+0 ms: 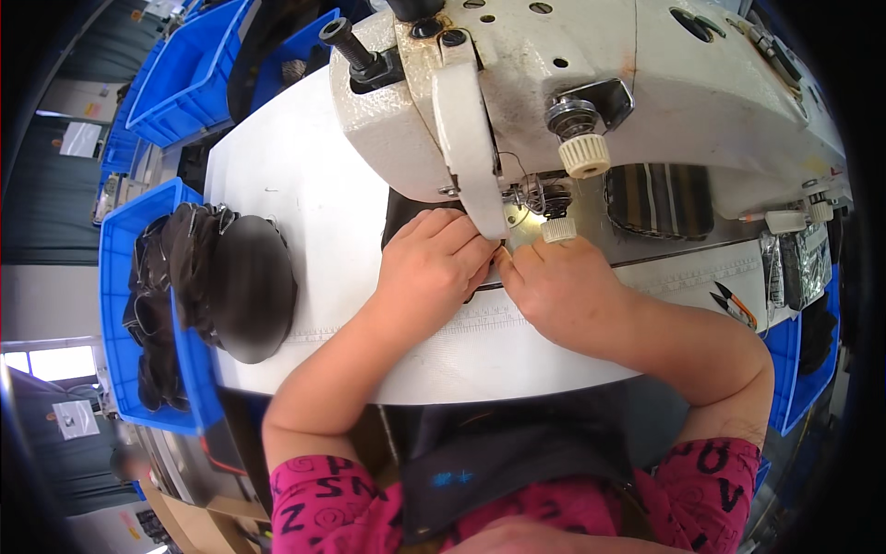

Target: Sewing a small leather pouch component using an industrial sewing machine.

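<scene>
A white sewing machine point(526, 74) stands over the white table point(314, 185), its lamp lighting the spot by the needle. Both hands are close together in front of its presser foot area. My left hand point(429, 268) lies with curled fingers on a dark piece of fabric point(399, 214), pressing and gripping it. My right hand point(563, 286) is closed, thumb and forefinger pinched at the fabric's edge just beside the left fingertips. Most of the fabric is hidden by the hands and the machine head. A dark striped fabric piece point(660, 201) lies under the machine's arm.
Dark sewn pieces point(254, 291) are piled at the table's left edge, beside a blue bin point(189, 360) holding more. Orange-handled thread snips point(734, 303) lie at right, near plastic-wrapped packets point(794, 268). Another blue bin point(784, 397) is below the right edge. A printed ruler point(461, 323) crosses the tabletop.
</scene>
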`<state>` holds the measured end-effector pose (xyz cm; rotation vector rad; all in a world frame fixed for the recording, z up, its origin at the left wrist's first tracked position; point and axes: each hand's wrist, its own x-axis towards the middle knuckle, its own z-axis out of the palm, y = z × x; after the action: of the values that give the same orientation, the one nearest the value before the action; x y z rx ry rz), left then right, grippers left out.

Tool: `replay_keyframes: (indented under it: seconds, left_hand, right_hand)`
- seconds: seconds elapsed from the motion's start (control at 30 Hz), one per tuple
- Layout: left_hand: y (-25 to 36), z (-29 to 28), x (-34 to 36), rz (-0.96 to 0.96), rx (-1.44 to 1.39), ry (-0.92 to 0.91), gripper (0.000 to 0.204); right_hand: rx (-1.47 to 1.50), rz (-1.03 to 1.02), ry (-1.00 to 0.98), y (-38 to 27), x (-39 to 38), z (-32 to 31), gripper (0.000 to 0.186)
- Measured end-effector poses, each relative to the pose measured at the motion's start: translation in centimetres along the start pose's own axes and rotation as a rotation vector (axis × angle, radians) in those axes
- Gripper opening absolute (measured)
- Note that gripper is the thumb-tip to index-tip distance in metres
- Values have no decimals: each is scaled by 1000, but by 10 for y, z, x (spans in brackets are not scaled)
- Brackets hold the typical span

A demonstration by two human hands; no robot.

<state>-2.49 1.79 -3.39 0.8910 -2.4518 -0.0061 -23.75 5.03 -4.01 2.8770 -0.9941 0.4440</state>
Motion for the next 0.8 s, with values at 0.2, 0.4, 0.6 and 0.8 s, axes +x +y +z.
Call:
replay_keyframes:
  seconds: [0.2, 0.4, 0.6, 0.8]
  left_hand:
    - [6, -6, 3, -21, 31, -21, 31]
    - [3, -8, 2, 3, 28, -40, 33]
    - [7, -8, 1, -44, -10, -82, 30]
    - [5, 0, -1, -16, 2, 10, 19]
  right_hand:
    - [-6, 14, 23, -2, -1, 2, 21]
    - [18, 17, -8, -3, 1, 0, 21]
    - [64, 24, -56, 0, 0, -4, 23]
    - [25, 11, -34, 1, 4, -5, 22]
